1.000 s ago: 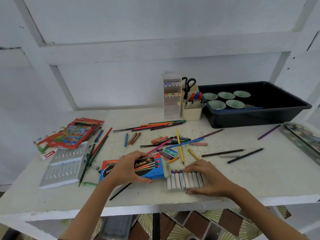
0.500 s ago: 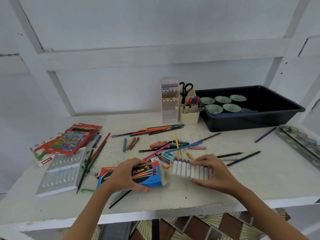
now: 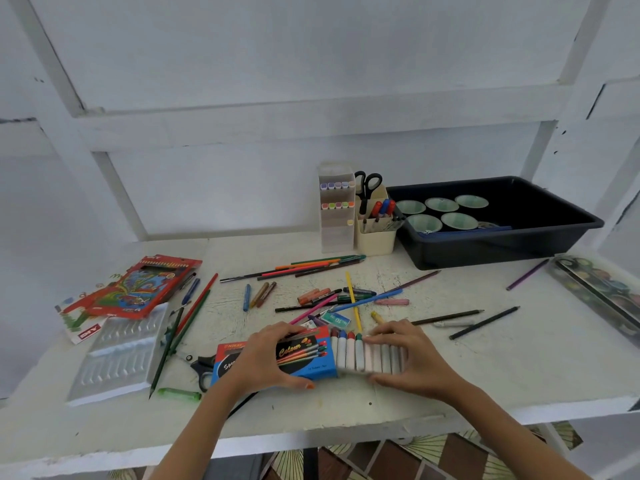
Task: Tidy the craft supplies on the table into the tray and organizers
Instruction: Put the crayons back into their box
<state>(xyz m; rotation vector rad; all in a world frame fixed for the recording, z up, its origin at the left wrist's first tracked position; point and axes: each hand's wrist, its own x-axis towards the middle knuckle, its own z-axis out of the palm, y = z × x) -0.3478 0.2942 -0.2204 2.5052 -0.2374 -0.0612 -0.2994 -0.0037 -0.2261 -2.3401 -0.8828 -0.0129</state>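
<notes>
White surface [image 3: 519, 375], near edge: left grip [image 3: 263, 355] held the blue marker box [image 3: 311, 362]; right grip [image 3: 412, 362] clasped the marker row [image 3: 360, 355] touching it.

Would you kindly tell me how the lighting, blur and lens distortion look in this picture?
Head view: soft, even daylight, only faint shadows on the table; the wide-angle lens bows its front edge and the wall beams; the blue marker box reads sharp, while the row of markers in the right hand looks slightly blurred.
</notes>
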